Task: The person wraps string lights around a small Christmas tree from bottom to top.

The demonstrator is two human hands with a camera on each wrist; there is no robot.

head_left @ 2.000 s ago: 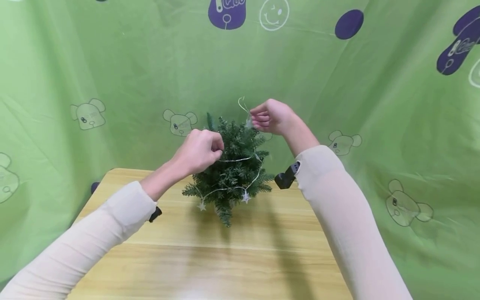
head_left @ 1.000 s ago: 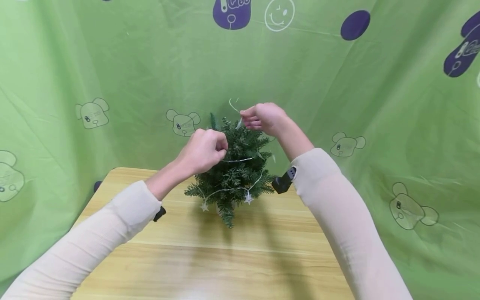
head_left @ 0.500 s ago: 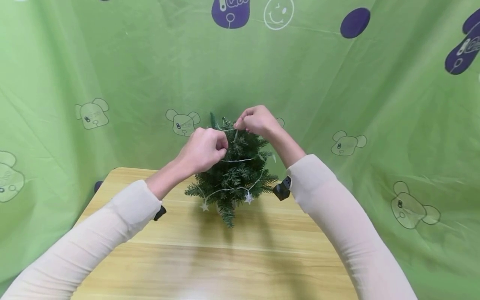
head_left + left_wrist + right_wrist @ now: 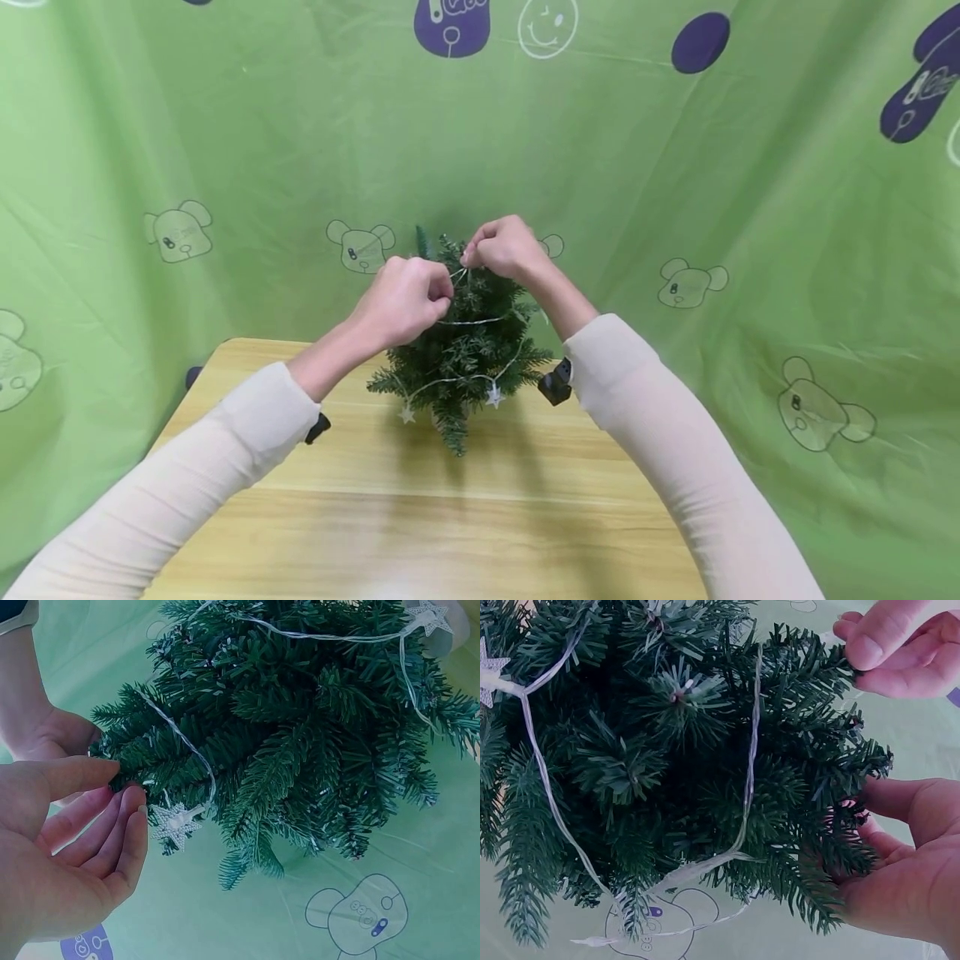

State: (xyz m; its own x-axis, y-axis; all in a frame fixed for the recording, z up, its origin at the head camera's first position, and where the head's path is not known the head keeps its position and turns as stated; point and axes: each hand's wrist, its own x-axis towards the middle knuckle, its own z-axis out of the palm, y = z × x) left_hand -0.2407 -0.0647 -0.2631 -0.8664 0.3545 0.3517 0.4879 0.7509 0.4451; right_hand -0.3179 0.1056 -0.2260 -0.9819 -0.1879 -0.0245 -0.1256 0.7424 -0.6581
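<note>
A small artificial Christmas tree stands on the table. String lights with clear twisted wire wind round it, and star-shaped lights such as this star hang at its branches. My left hand pinches a branch tip near the treetop between thumb and forefinger, as the left wrist view shows. My right hand is at the right of the top, its fingers curled and pinching a piece of the light string, which runs left toward the other hand. In the right wrist view, branches partly cover the right fingertips.
The wooden table reaches toward me in front of the tree. Close behind hangs a green patterned curtain. Black wrist cameras, one being this camera, sit below both sleeves.
My right hand has moved down and left to the treetop, carrying the string end. The loose wire that stuck up above it is now low between the hands. My left hand has stayed put.
</note>
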